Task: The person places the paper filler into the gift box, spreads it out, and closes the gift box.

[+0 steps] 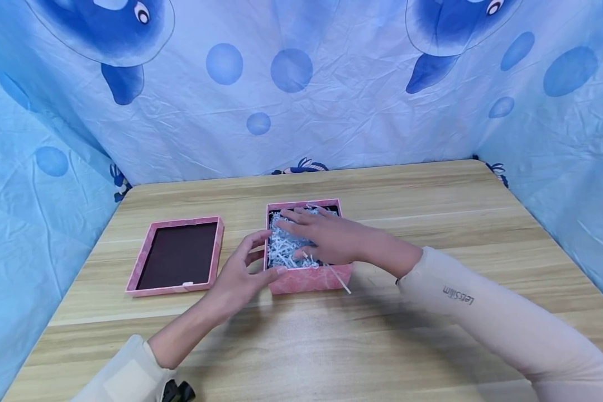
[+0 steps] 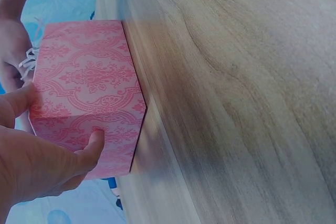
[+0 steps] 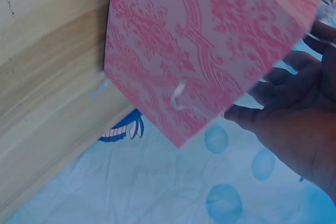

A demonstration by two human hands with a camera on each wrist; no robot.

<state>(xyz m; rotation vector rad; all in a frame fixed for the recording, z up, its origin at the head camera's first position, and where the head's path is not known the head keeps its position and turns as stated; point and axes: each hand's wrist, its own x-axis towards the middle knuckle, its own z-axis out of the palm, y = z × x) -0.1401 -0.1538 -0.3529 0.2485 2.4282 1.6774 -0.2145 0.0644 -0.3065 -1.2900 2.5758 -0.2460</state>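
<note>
A pink patterned box (image 1: pixel 309 278) stands open at the middle of the wooden table, filled with white shredded paper (image 1: pixel 283 249). My right hand (image 1: pixel 326 234) lies flat on the shreds with straight fingers, pressing them down inside the box. My left hand (image 1: pixel 238 271) grips the box's near left corner, with the thumb on the front wall and the fingers along the left side. The left wrist view shows the thumb and a finger of that left hand (image 2: pixel 37 161) clamped on the box (image 2: pixel 89 82). In the right wrist view the box (image 3: pixel 199 40) has my right hand (image 3: pixel 294 124) over its rim.
The box's lid (image 1: pixel 178 254) lies inside-up on the table (image 1: pixel 382 335) just left of the box. One paper strip (image 1: pixel 340 279) hangs over the front wall. A blue cloth with cartoon sea animals (image 1: pixel 331 100) closes in the back and both sides.
</note>
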